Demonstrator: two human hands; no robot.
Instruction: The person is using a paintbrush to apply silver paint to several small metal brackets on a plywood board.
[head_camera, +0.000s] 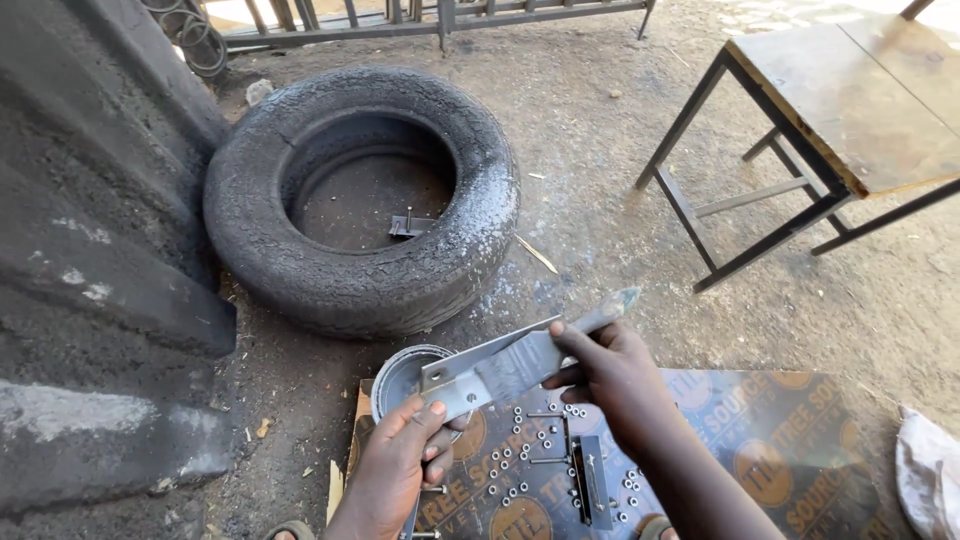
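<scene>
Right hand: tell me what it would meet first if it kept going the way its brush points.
The right hand points its paintbrush up and to the right. That line crosses bare dirt ground and probably meets the dark metal legs of the wooden table first, though depth is hard to judge.

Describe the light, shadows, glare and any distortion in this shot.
Head view: even shade over most of the dirt floor, with overexposed sunlight along the top edge; a pale sheen on the tyre; mild glare on the metal bracket held by the left hand and brushed by the right hand; wide-angle bending at the wall on the left; focus sharp throughout.
</scene>
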